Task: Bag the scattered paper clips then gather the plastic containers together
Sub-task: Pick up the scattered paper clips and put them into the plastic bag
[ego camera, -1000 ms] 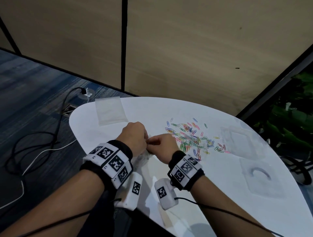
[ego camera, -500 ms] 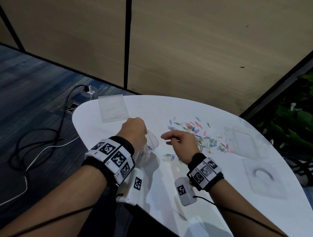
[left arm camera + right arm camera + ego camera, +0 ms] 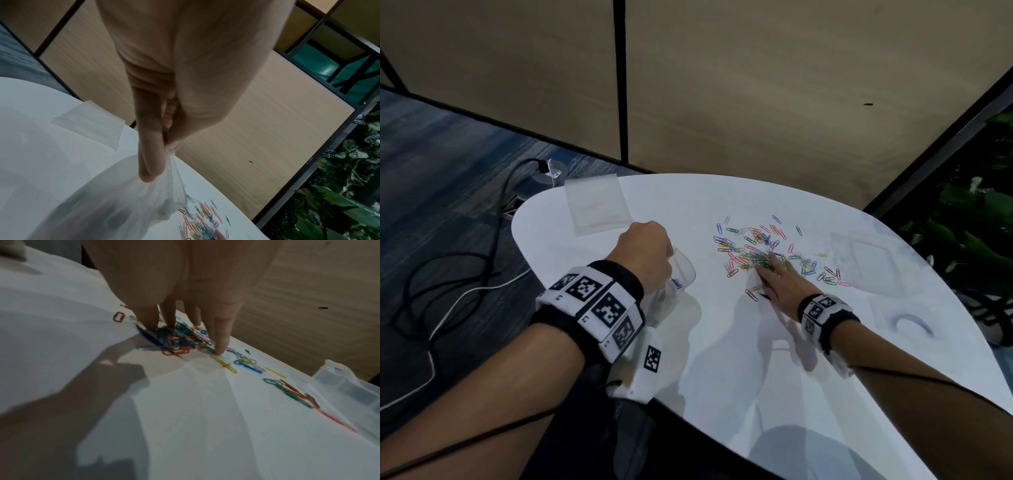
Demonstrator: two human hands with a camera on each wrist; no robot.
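Observation:
Coloured paper clips [image 3: 763, 251] lie scattered across the middle of the white table [image 3: 722, 359]. My left hand [image 3: 645, 251] pinches the rim of a clear plastic bag [image 3: 678, 277] [image 3: 115, 203] and holds it up; a few clips show inside. My right hand [image 3: 779, 282] [image 3: 185, 331] reaches into the pile, its straight fingertips [image 3: 221, 344] pressing down on a bunch of clips [image 3: 176, 340]. Two clear plastic containers lie at the right: one [image 3: 866, 253] [image 3: 349, 386] beyond the clips, another [image 3: 907, 322] nearer the table's edge.
A second flat clear bag [image 3: 597, 205] [image 3: 90, 123] lies at the table's far left corner. Black and white cables [image 3: 448, 274] trail over the carpet to the left. Wood panels stand behind the table and green plants [image 3: 969, 233] to the right.
My right hand left the bag's mouth and moved right onto the clip pile, fingers now spread on it. The left hand lifted the bag slightly and its mouth stands open.

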